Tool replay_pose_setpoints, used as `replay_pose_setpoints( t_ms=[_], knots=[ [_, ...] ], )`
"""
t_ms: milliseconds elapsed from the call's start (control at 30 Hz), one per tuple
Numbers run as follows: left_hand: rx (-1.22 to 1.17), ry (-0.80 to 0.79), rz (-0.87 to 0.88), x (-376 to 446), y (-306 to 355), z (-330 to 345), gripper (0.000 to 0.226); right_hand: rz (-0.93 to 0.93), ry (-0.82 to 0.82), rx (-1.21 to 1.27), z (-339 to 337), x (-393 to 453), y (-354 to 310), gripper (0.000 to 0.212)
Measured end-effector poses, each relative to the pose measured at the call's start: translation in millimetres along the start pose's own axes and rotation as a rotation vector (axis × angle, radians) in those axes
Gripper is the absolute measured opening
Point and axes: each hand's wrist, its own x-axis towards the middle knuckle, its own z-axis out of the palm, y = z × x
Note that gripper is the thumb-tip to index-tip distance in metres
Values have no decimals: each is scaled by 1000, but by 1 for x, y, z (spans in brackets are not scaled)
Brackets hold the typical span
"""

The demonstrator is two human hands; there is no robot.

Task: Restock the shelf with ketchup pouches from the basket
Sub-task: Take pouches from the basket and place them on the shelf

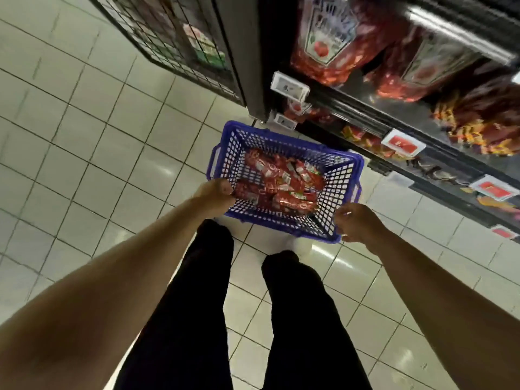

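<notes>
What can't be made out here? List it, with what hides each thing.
Head view:
- Left hand fingers: curled over the basket rim, hidden inside.
- Ketchup pouches: count unclear; they overlap.
- Shelf price tags: print too small and blurred.
- Feet: hidden under the basket and trouser legs.

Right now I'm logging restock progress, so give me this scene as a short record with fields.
basket: blue basket on the tiled floor, beside the shelf
contents: red ketchup pouches piled inside
left hand: left hand grips the near-left rim
right hand: right hand at the near-right corner; grip unclear
shelf stock: large ketchup pouches above
</notes>
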Motion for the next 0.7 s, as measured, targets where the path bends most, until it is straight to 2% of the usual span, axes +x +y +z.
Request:
replay_pose_setpoints(
  t_ms=[67,100,167,233,300,367,400,467,533,600,667,700],
  knots=[
    [-18,-9,-44,31,-15,27,3,5,-31,-73,24,36,7,7],
    [-16,-13,-53,50,-22,42,4,6,-39,-103,39,60,10,7],
    [12,-16,-35,91,-33,72,23,1,-34,-128,67,109,14,9],
    [26,-43,-34,127,-39,99,38,-44,-13,-139,89,150,16,21],
    [28,-101,-10,170,-48,128,44,-91,1,-150,107,195,15,40],
    [-11,-125,7,207,-52,153,44,-122,78,-143,113,241,16,67],
    [-55,-116,13,219,-51,163,45,-142,147,-141,113,259,15,71],
    [-95,-96,11,251,-50,184,58,-175,260,-178,109,303,15,69],
    [-84,-120,-22,278,-50,203,73,-182,250,-302,108,340,17,62],
    [-227,-180,-126,299,-52,222,91,-158,174,-439,112,369,26,71],
    [-326,-197,-181,315,-56,239,102,-113,240,-496,116,389,32,81],
    [-318,-182,-174,319,-57,247,99,-113,302,-528,118,394,35,77]
  ],
)
